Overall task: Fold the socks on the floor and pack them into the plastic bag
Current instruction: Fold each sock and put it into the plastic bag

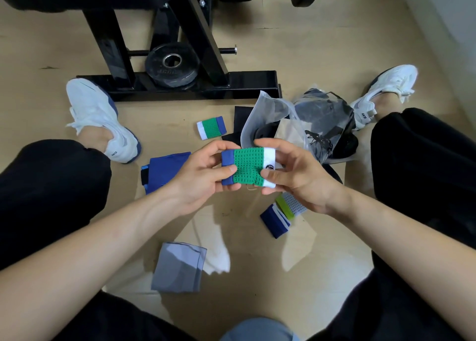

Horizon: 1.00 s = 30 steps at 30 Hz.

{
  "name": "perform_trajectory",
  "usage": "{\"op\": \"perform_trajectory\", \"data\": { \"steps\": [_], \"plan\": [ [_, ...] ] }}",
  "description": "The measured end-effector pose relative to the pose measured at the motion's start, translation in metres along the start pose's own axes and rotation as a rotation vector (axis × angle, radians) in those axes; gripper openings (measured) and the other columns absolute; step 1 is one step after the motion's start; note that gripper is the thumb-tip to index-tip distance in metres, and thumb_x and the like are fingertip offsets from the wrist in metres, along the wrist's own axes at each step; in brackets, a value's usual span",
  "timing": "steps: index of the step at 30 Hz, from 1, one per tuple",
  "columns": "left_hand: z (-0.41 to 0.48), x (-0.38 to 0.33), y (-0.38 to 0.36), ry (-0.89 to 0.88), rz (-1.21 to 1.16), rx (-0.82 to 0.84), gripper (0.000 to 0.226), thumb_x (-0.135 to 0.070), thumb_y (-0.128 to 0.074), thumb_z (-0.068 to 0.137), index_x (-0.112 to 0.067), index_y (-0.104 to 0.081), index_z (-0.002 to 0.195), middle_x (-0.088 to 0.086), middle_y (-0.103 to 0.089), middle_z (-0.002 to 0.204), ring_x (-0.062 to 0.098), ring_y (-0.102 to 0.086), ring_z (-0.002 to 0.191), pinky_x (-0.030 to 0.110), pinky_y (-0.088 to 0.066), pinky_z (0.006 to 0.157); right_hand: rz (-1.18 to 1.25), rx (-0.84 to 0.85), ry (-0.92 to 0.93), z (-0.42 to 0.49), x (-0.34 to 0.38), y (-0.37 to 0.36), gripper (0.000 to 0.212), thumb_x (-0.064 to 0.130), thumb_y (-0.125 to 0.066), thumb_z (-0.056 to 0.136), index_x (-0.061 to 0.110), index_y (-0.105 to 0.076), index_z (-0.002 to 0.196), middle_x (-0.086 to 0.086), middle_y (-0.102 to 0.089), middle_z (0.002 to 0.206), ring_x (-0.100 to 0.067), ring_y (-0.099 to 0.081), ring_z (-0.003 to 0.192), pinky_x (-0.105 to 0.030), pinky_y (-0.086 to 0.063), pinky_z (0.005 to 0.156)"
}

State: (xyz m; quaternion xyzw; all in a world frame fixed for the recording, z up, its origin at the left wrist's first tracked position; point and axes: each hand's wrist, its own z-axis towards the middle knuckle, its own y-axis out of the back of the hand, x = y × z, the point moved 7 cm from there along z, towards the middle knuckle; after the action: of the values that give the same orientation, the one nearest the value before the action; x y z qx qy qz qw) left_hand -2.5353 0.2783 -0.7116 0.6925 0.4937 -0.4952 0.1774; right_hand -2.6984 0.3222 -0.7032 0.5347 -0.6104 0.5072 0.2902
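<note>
Beige floor (309, 44), seen from my seat on it, legs in black trousers spread to either side. Ahead stands a black bench frame (180, 83) with a round weight plate (171, 66) lying on its base bar. My white left shoe (98, 119) and white right shoe (383, 93) flank the work area.

Item in hand: one folded sock (247, 166), green knit with a blue band and a white band, held above the floor between my knees. My left hand (198, 178) pinches its blue end, thumb on top and fingers curled beneath. My right hand (298, 175) pinches the white end the same way, thumb over the band next to a small dark logo.

The plastic bag (322, 119) lies just beyond my right hand, mouth open towards me, with dark items visible through it. What those items are I cannot tell.

On the floor:
- A matching folded green sock (211, 127), beyond my hands and left of the bag.
- A black piece of fabric (240, 119), partly under the bag's edge.
- A blue sock (164, 170) under my left hand's side.
- A grey sock (179, 267), folded, near me, touching a white sock (216, 250).
- A small stack of blue, white and lime socks (280, 217) below my right wrist.
</note>
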Motion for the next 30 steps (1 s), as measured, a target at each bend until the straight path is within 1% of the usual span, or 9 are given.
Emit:
{"op": "perform_trajectory", "data": {
  "steps": [4, 7, 11, 14, 16, 20, 22, 26, 30],
  "plan": [
    [0.001, 0.000, 0.001, 0.033, -0.086, 0.030, 0.033, 0.014, -0.045, 0.095, -0.012, -0.064, 0.102, 0.019, -0.065, 0.117, 0.027, -0.069, 0.098, 0.030, -0.058, 0.069, 0.015, 0.018, 0.028, -0.001, 0.005, 0.000, 0.033, -0.009, -0.059, 0.090, 0.003, -0.061, 0.121, -0.014, -0.069, 0.113, -0.033, -0.071, 0.098, -0.029, -0.062, 0.068],
    [0.001, 0.000, 0.000, 0.082, -0.182, 0.060, 0.026, -0.006, -0.045, 0.081, -0.012, -0.070, 0.088, 0.019, -0.069, 0.110, 0.031, -0.068, 0.094, 0.035, -0.059, 0.070, -0.004, 0.004, 0.036, -0.001, 0.007, 0.003, 0.023, -0.008, -0.061, 0.090, 0.001, -0.065, 0.110, -0.015, -0.068, 0.112, -0.031, -0.071, 0.098, -0.030, -0.061, 0.077],
    [0.001, -0.004, 0.003, 0.048, -0.041, -0.031, 0.024, -0.029, -0.068, 0.089, -0.008, -0.064, 0.079, 0.018, -0.070, 0.107, 0.031, -0.072, 0.094, 0.037, -0.059, 0.070, -0.093, 0.021, 0.060, -0.001, 0.007, 0.002, 0.021, -0.013, -0.061, 0.088, -0.003, -0.067, 0.106, -0.020, -0.065, 0.122, -0.035, -0.068, 0.106, -0.038, -0.061, 0.085],
    [0.001, -0.003, 0.005, -0.005, 0.139, -0.104, 0.024, -0.025, -0.071, 0.091, -0.004, -0.059, 0.087, 0.017, -0.069, 0.096, 0.030, -0.073, 0.096, 0.035, -0.059, 0.072, -0.215, 0.030, 0.099, -0.003, 0.011, -0.002, 0.021, -0.016, -0.063, 0.086, -0.003, -0.071, 0.101, -0.017, -0.062, 0.125, -0.029, -0.067, 0.106, -0.032, -0.060, 0.079],
    [0.000, 0.000, 0.006, 0.008, 0.191, -0.096, 0.019, -0.018, -0.072, 0.091, -0.005, -0.063, 0.099, 0.016, -0.072, 0.102, 0.027, -0.073, 0.100, 0.035, -0.060, 0.076, -0.330, 0.025, 0.145, -0.004, 0.013, -0.002, 0.020, -0.015, -0.065, 0.085, -0.001, -0.075, 0.096, -0.012, -0.063, 0.123, -0.021, -0.067, 0.103, -0.025, -0.057, 0.076],
    [-0.001, 0.001, 0.002, 0.052, 0.310, -0.007, 0.030, -0.014, -0.074, 0.088, -0.008, -0.069, 0.117, 0.012, -0.075, 0.108, 0.022, -0.073, 0.102, 0.034, -0.061, 0.084, -0.503, 0.024, 0.200, -0.004, 0.012, 0.000, 0.018, -0.008, -0.069, 0.084, 0.006, -0.079, 0.091, -0.004, -0.065, 0.122, -0.023, -0.064, 0.109, -0.050, -0.054, 0.093],
    [-0.002, -0.003, 0.001, 0.016, 0.354, -0.006, 0.030, -0.009, -0.076, 0.086, -0.008, -0.071, 0.115, 0.008, -0.077, 0.105, 0.017, -0.073, 0.097, 0.027, -0.060, 0.080, -0.502, 0.017, 0.177, -0.004, 0.010, 0.002, 0.015, -0.003, -0.071, 0.083, 0.009, -0.077, 0.090, -0.003, -0.065, 0.121, -0.021, -0.064, 0.111, -0.053, -0.051, 0.096],
    [-0.003, -0.009, -0.002, -0.105, 0.425, 0.003, 0.028, -0.004, -0.079, 0.083, -0.014, -0.073, 0.108, 0.001, -0.078, 0.101, 0.012, -0.073, 0.094, 0.023, -0.058, 0.080, -0.381, -0.027, 0.149, -0.002, 0.009, 0.005, 0.026, 0.013, -0.076, 0.085, 0.007, -0.061, 0.105, -0.010, -0.063, 0.118, -0.038, -0.063, 0.106, -0.060, -0.054, 0.086],
    [-0.007, -0.016, -0.004, -0.261, 0.602, 0.003, 0.029, -0.006, -0.083, 0.080, -0.018, -0.073, 0.104, -0.005, -0.076, 0.098, 0.012, -0.072, 0.094, 0.030, -0.059, 0.084, -0.488, 0.043, 0.156, -0.004, 0.009, -0.002, 0.030, 0.002, -0.076, 0.084, 0.006, -0.066, 0.111, -0.008, -0.070, 0.104, -0.035, -0.065, 0.096, -0.040, -0.056, 0.084]
  ]
}}
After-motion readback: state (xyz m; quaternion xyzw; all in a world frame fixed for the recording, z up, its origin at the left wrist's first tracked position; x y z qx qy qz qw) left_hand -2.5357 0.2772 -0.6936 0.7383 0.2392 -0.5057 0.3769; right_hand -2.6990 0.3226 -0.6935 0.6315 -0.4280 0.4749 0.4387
